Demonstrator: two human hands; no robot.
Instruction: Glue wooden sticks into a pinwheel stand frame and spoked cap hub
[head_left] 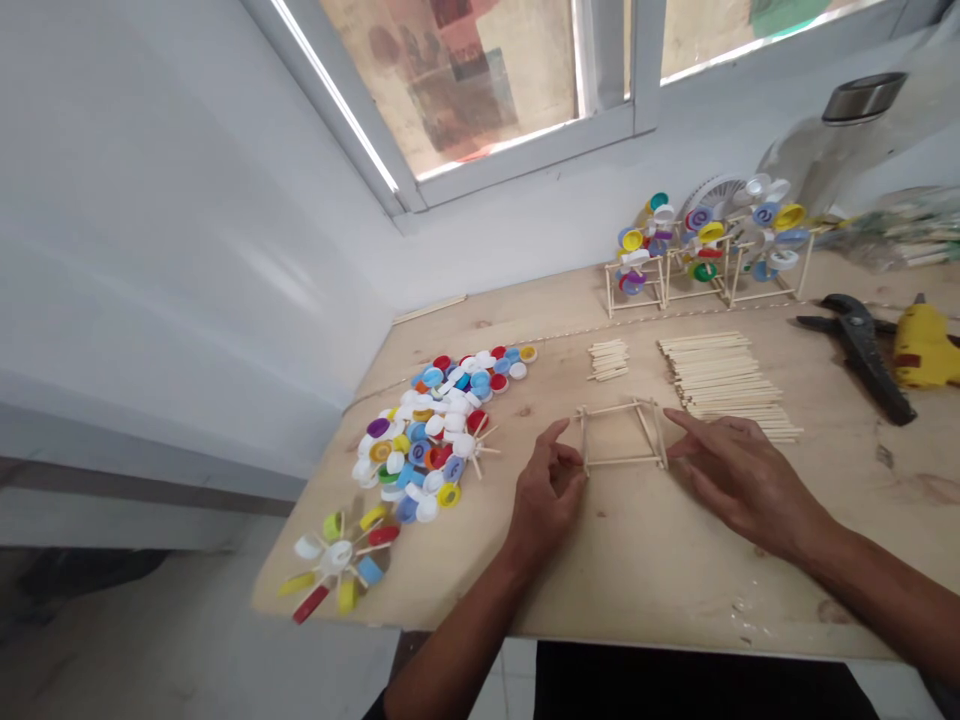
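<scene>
A small frame of thin wooden sticks (622, 462) stands on the wooden table between my two hands. At its left end is my left hand (547, 490), thumb and forefinger spread apart close to the sticks. Beside its right end lies my right hand (739, 480), fingers stretched out, with the forefinger tip near the upper corner. Whether the fingertips touch the frame I cannot tell. Just beyond my right hand is a pile of long sticks (724, 375). A smaller bunch of short sticks (607, 360) lies behind the frame.
Colourful bottle caps (442, 420) are heaped at the left. A cap-and-stick wheel (340, 558) sits near the front left corner. Several finished cap wheels on stick stands (705, 245) line the back. Black-handled pliers (862, 355) and a yellow glue gun (926, 345) lie at the right.
</scene>
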